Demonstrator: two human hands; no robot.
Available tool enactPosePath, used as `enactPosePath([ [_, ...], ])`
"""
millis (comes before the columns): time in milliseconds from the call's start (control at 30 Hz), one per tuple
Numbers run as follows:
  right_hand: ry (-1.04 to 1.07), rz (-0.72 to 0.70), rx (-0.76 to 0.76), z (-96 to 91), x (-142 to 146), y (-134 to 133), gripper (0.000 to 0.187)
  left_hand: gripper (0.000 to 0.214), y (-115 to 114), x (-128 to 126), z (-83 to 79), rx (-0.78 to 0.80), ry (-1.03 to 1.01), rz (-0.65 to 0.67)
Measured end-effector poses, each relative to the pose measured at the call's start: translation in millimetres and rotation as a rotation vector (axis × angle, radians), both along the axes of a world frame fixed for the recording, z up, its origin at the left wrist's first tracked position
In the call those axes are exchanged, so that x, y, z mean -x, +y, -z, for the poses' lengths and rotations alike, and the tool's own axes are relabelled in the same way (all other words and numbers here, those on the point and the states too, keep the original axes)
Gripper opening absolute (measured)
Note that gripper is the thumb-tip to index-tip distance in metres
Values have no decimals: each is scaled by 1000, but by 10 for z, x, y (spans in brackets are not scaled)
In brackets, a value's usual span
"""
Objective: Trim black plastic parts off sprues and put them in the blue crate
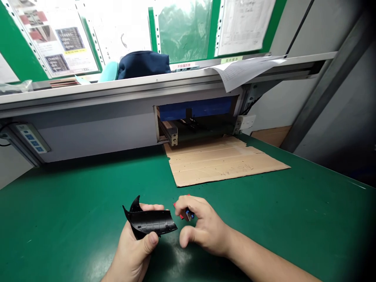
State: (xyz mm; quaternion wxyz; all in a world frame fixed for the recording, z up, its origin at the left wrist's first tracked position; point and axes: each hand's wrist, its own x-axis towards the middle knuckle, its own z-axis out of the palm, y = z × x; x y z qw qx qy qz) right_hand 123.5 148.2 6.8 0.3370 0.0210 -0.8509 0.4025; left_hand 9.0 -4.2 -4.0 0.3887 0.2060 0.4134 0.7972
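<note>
My left hand (133,244) is closed around a curved black plastic part (152,222), thumb along its lower edge and fingers behind it. The part is a hollow, trough-like shell with ribbed markings inside and two pointed, flared tips at its left end. Just right of its narrow end is my right hand (202,223), its fingers curled round a small red-and-blue tool (189,214) with a bit of metal showing. Most of this tool is hidden by the fingers, so its exact kind is unclear. The right thumb stands apart, not touching the black part.
Beyond the hands, a flat cardboard sheet (217,166) lies on the green tabletop (73,203), before an opening with a blue flap (196,109). A power strip (33,138) is at left. The shelf above bears a dark blue pouch (143,64) and overhanging paper (243,72).
</note>
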Motion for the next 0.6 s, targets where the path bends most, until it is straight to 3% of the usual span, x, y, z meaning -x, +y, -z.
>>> enactPosePath([
  [133, 68, 58, -218, 12, 6, -85, 35, 57, 27, -6, 46, 25, -123, 34],
  [233, 67, 93, -73, 39, 38, -175, 30, 54, 61, 26, 33, -1, -247, 59],
  [300, 24, 110, 74, 68, 71, -255, 32, 51, 79, 60, 5, -22, -319, 24],
  [367, -40, 106, 121, 103, 112, -342, 33, 45, 88, 85, -15, -24, -411, -23],
  [500, -88, 135, -28, 160, 199, -423, 31, 24, 112, 84, 28, -11, -546, -9],
  [600, -62, 158, -134, 186, 187, -315, 17, 35, 173, 128, 63, -19, -382, 54],
])
